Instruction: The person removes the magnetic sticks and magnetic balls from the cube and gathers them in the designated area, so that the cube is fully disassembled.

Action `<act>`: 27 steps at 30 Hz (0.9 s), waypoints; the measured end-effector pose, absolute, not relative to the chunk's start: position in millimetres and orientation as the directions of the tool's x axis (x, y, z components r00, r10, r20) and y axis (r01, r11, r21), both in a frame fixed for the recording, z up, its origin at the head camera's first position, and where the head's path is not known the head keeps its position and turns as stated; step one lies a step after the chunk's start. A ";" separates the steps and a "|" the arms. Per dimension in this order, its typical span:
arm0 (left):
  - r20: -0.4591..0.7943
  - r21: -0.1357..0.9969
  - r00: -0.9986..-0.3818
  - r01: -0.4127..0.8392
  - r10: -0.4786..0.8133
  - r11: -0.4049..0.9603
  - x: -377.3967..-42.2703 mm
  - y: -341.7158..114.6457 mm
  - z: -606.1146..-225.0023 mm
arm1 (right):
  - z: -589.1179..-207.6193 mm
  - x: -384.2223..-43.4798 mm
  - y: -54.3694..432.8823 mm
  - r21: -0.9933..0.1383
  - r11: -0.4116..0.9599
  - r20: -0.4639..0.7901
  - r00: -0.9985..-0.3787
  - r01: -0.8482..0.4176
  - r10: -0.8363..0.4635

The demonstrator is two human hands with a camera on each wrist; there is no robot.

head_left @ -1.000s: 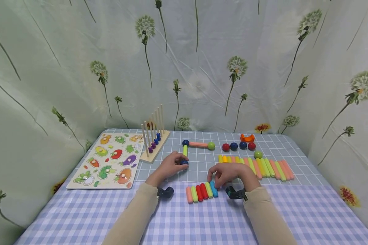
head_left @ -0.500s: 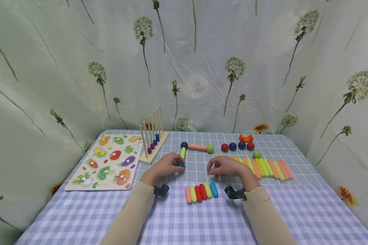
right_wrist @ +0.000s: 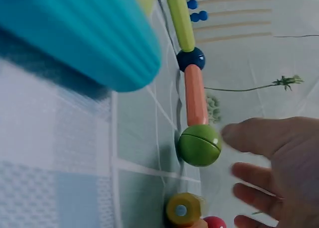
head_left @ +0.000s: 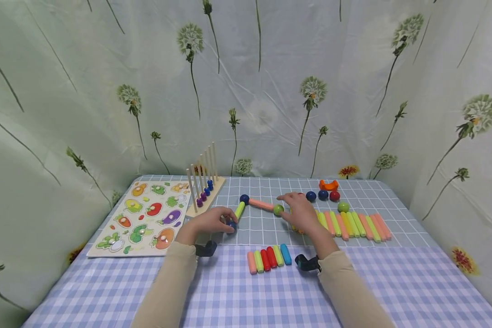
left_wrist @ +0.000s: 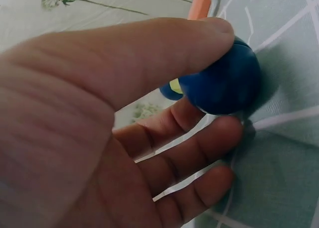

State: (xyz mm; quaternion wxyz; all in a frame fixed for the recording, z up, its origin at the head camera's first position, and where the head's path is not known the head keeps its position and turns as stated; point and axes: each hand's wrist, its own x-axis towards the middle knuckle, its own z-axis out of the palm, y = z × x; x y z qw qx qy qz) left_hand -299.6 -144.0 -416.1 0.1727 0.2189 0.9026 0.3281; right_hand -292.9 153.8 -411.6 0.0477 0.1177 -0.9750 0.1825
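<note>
My left hand [head_left: 210,222] pinches a dark blue ball [left_wrist: 224,81] between thumb and fingers, low over the grey cloth. This ball ends a joined chain: a lime-green stick [head_left: 239,210], a second blue ball [head_left: 244,199], a salmon stick [head_left: 261,204] and a green ball [head_left: 278,210]. Beside the green ball, my right hand [head_left: 301,213] reaches with spread fingers and holds nothing. In the right wrist view, its thumb [right_wrist: 246,133] stands just off that ball. Part of the left-hand ball is covered by fingers in the head view.
Short coloured sticks [head_left: 272,257] lie in a row at the front; longer sticks [head_left: 354,224] line up at right. Behind them are loose balls [head_left: 323,195] and an orange curved piece [head_left: 329,185]. A peg rack [head_left: 205,200] and vegetable puzzle board [head_left: 141,216] stand at left.
My left hand has drawn the blue ball leftward and nearer, so the chain has turned. My right hand has left the blue short stick and moved away from the body to the green ball.
</note>
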 end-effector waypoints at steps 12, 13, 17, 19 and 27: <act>-0.153 0.694 -0.856 0.263 0.493 0.670 -302.6 -148.4 -420.9 | -422.9 -291.1 144.5 -0.237 0.917 0.095 -0.947 -0.322 -0.308; -0.148 0.700 -0.862 0.255 0.485 0.667 -303.1 -149.2 -422.0 | -423.1 -290.7 143.6 -0.239 0.914 0.091 -0.945 -0.328 -0.315; -0.146 0.726 -0.882 0.212 0.449 0.654 -304.3 -151.3 -425.7 | -423.7 -289.7 141.0 -0.257 0.907 0.079 -0.942 -0.334 -0.325; -0.150 0.736 -0.887 0.195 0.437 0.649 -304.6 -151.9 -426.7 | -424.0 -289.8 140.3 -0.261 0.905 0.081 -0.942 -0.336 -0.327; -0.145 0.739 -0.890 0.194 0.433 0.646 -305.9 -152.3 -428.1 | -424.1 -289.9 140.5 -0.258 0.903 0.094 -0.939 -0.345 -0.332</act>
